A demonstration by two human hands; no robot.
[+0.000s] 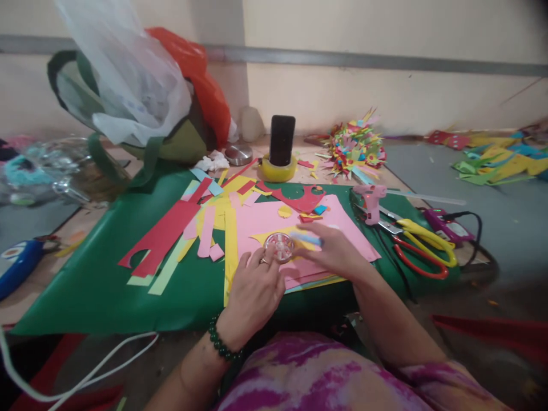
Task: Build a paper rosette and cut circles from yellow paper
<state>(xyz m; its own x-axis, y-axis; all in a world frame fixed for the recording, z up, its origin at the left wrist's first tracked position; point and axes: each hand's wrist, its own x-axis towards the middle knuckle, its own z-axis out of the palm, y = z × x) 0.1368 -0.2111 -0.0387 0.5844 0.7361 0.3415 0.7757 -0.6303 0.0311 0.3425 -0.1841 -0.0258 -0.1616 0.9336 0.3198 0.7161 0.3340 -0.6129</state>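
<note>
A small round clear disc (279, 247) with a red-and-white pattern lies on a piece of yellow paper (262, 236), over a stack of pink sheets (342, 225). My left hand (257, 282) is closed, its fingertips pressing the disc's near left edge. Just to the right, my right hand (331, 248) has its thumb and fingers around a slim pale-blue stick (307, 237); motion blurs it, so I cannot tell whether it is a pen. A yellow paper circle (284, 212) rests on the pink paper above the disc.
Red-handled scissors (422, 260), yellow-handled scissors (428, 237) and a pink glue gun (371, 202) lie right. Paper strips (171, 234) cover the left. Behind stand a phone (282, 140) in a yellow holder (277, 169), a colourful paper bunch (356, 147) and a green bag (180, 142).
</note>
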